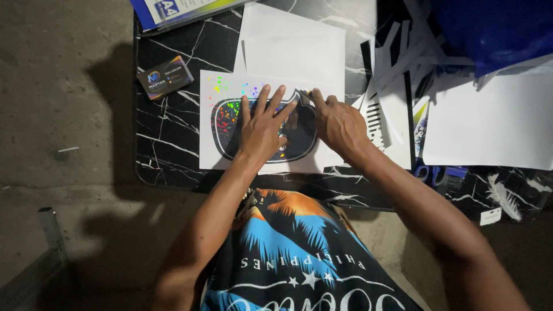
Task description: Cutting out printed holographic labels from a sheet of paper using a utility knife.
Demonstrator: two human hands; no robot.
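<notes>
The dark holographic sticker sheet (pixel 230 124), a rounded shape speckled with rainbow glints, lies on its white backing sheet (pixel 208 155) with its long axis running left to right across your body. Your left hand (pixel 262 129) is flat on the sticker's middle, fingers spread and pointing away from you, pressing it down rather than gripping anything. Your right hand (pixel 339 122) sits at the sticker's upper right edge, fingers drawn together around a small tool or the film's corner there — too dark for me to tell which. So that right hand is the one on the working edge; the left just anchors. Out from the sticker: more plain white paper (pixel 294 46) just beyond it, a small dark card (pixel 165 76) off to its upper left, and paper strips and offcuts (pixel 391 52) piled to its right. All of it rests on the black marbled tabletop (pixel 167 144).
</notes>
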